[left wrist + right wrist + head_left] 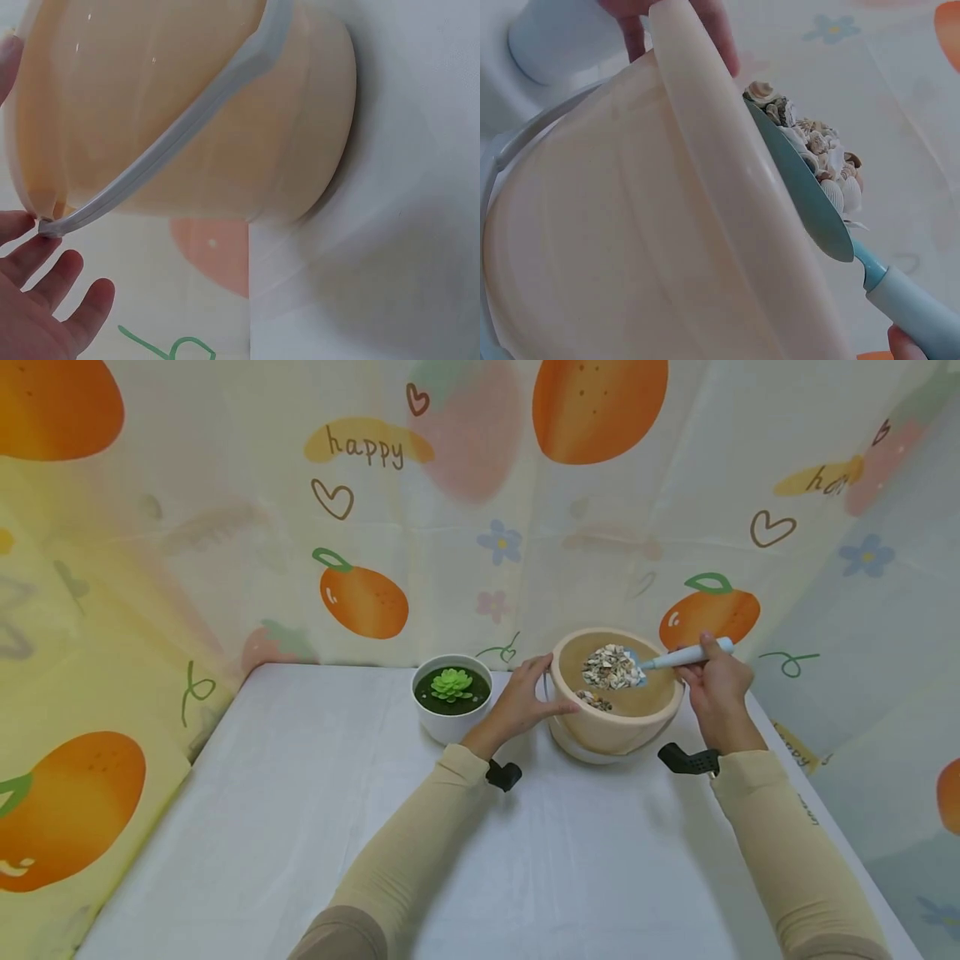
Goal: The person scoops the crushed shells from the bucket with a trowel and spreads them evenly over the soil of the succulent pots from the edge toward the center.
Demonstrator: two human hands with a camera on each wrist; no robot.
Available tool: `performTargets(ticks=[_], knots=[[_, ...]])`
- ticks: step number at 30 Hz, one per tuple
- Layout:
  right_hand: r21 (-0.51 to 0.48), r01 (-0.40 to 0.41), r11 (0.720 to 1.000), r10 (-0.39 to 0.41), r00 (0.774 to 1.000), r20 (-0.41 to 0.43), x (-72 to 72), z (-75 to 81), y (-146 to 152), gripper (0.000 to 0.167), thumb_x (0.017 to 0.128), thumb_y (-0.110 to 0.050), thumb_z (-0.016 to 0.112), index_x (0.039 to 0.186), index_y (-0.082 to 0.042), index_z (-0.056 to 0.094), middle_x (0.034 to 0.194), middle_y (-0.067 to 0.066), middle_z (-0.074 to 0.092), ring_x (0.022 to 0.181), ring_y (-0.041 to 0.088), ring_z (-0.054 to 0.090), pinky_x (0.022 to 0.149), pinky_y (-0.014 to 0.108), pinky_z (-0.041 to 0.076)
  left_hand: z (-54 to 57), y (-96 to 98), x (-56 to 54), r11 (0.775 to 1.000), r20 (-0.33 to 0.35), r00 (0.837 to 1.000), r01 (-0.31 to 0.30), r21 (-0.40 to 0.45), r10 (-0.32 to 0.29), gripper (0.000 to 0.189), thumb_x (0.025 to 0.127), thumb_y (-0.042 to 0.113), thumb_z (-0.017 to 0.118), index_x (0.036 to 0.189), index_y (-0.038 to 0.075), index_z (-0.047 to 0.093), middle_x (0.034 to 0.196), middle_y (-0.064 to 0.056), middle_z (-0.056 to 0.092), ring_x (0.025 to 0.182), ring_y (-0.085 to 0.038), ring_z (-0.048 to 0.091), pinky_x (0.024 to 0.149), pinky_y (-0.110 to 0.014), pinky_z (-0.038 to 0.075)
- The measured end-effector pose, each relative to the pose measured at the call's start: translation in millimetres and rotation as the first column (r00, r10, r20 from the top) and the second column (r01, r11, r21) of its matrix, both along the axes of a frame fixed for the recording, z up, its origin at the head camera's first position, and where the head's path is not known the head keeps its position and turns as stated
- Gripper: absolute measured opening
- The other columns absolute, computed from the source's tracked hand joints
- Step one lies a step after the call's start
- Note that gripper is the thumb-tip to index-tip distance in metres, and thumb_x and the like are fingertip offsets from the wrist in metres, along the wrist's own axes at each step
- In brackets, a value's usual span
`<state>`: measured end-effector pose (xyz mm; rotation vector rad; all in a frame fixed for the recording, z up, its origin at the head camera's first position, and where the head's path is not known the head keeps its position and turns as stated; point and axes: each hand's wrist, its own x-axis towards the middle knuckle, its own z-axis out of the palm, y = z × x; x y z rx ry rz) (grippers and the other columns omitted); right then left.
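Note:
A beige plastic bucket (637, 732) stands on the table with its grey handle (176, 139) hanging down its side. My left hand (519, 706) grips the bucket's left rim, thumb over the edge and fingers outside. In my right hand (722, 692) is the pale blue handle of a garden trowel (799, 191). The trowel's blade carries a heap of small seashells (826, 154) and is level with or above the rim in the right wrist view. More shells (594, 700) lie inside the bucket, partly hidden by the near rim.
Left of the bucket, close to my left forearm, stands a white pot (446, 725) with a green artificial succulent (451, 684). A white cloth covers the table (300, 827). Fruit-printed curtains (450, 552) hang behind and at both sides.

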<state>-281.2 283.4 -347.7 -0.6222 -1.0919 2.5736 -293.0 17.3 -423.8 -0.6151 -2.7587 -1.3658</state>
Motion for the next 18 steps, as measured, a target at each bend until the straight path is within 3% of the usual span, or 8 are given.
performTargets(ticks=[5, 9, 13, 18], knots=[[0.013, 0.028, 1.000, -0.028, 1.000, -0.001, 0.1, 1.8, -6, 0.042, 0.090, -0.019, 0.067, 0.128, -0.007, 0.054, 0.093, 0.011, 0.063, 0.088, 0.022, 0.068, 0.094, 0.038, 0.047, 0.3, -4.1, 0.3, 1.000, -0.051, 0.998, 0.021, 0.005, -0.021, 0.092, 0.077, 0.045, 0.080, 0.151, 0.014, 0.035, 0.153, -0.010, 0.039, 0.141, -0.029, 0.037, 0.113, -0.047, 0.037], [-0.015, 0.013, 1.000, -0.013, 1.000, -0.010, -0.5, 4.2, -11, 0.051, 0.090, -0.018, 0.068, 0.136, -0.008, 0.048, 0.097, 0.012, 0.061, 0.100, 0.023, 0.064, 0.099, 0.040, 0.044, 1.9, -8.3, 1.4, 1.000, -0.065, 0.998, 0.018, 0.017, -0.017, 0.089, 0.077, 0.043, 0.080, 0.149, 0.014, 0.038, 0.151, -0.011, 0.041, 0.141, -0.029, 0.037, 0.114, -0.048, 0.035], [-0.062, -0.024, 0.998, 0.023, 1.000, -0.018, -0.6, 7.8, -14, 0.055, 0.090, -0.017, 0.067, 0.140, -0.008, 0.045, 0.101, 0.012, 0.061, 0.111, 0.025, 0.060, 0.104, 0.041, 0.040, 4.2, -12.1, 3.6, 1.000, -0.037, 0.999, 0.005, 0.024, -0.004, 0.090, 0.077, 0.043, 0.080, 0.150, 0.013, 0.037, 0.154, -0.014, 0.036, 0.143, -0.031, 0.034, 0.114, -0.050, 0.034], [-0.091, -0.034, 0.995, 0.031, 0.999, -0.025, -0.4, 10.2, -17, 0.044, 0.090, -0.014, 0.067, 0.130, -0.005, 0.050, 0.095, 0.014, 0.064, 0.097, 0.026, 0.067, 0.101, 0.043, 0.041, 5.3, -17.2, 7.1, 1.000, -0.020, 1.000, 0.003, 0.018, -0.002, 0.090, 0.078, 0.045, 0.079, 0.151, 0.013, 0.036, 0.156, -0.013, 0.033, 0.145, -0.032, 0.031, 0.114, -0.051, 0.034]])
